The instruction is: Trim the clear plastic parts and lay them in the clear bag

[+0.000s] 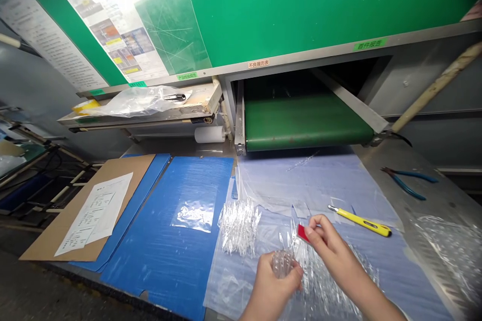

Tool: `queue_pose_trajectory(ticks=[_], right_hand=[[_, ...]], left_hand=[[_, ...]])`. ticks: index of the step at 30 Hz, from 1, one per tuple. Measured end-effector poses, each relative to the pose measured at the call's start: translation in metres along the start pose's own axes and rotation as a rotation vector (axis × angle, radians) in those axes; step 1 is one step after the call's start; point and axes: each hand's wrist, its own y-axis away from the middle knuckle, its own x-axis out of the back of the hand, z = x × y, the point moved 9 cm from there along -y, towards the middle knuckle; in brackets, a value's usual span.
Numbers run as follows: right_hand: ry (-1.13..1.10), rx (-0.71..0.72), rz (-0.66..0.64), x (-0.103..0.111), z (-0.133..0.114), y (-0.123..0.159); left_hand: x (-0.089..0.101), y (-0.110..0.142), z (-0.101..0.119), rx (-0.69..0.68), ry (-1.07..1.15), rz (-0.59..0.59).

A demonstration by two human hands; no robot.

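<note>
My left hand (274, 281) is closed round a bundle of clear plastic pieces (282, 264), whose ends point up toward me. Just above and to its right, my right hand (324, 235) pinches a small flat red piece (303, 233) between thumb and fingers. I cannot make out whether it is tape or card. Below both hands lies a loose heap of thin clear plastic pieces (327, 286), partly hidden by my right forearm. A second pile of clear plastic pieces (240, 227) sits to the left of my hands.
A yellow utility knife (361, 221) lies beyond my right hand, with blue-handled pliers (408, 180) farther right. Behind is a green conveyor belt (309, 123). Blue boards (169, 251) and a brown cardboard sheet (48, 241) with papers cover the left. Clear bags (448, 251) lie at right.
</note>
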Motion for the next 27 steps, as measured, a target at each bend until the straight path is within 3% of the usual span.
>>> queue_pose_trajectory(ticks=[2, 5, 8, 11, 16, 19, 23, 27], right_hand=[[0.109, 0.068, 0.02, 0.001, -0.001, 0.0], [0.246, 0.056, 0.069, 0.007, 0.009, 0.0], [0.229, 0.064, 0.105, 0.01, 0.01, 0.003], [0.196, 0.124, 0.056, 0.003, 0.004, 0.006], [0.282, 0.056, 0.112, 0.009, 0.013, 0.002], [0.304, 0.112, 0.059, 0.0, 0.01, 0.002], [0.508, 0.098, -0.042, -0.01, 0.025, 0.0], [0.604, 0.066, -0.058, -0.01, 0.028, -0.013]], left_hand=[[-0.001, 0.002, 0.009, -0.06, -0.059, -0.023], [0.001, 0.005, 0.018, -0.117, -0.101, -0.026], [0.001, 0.005, 0.014, -0.106, -0.117, -0.018], [-0.001, 0.004, 0.01, -0.12, -0.141, -0.024], [0.002, 0.002, 0.005, -0.11, -0.158, -0.006], [0.0, 0.004, 0.008, -0.136, -0.145, -0.036], [0.014, 0.006, 0.016, -0.207, -0.039, 0.038], [0.023, -0.002, 0.005, -0.137, 0.283, 0.036]])
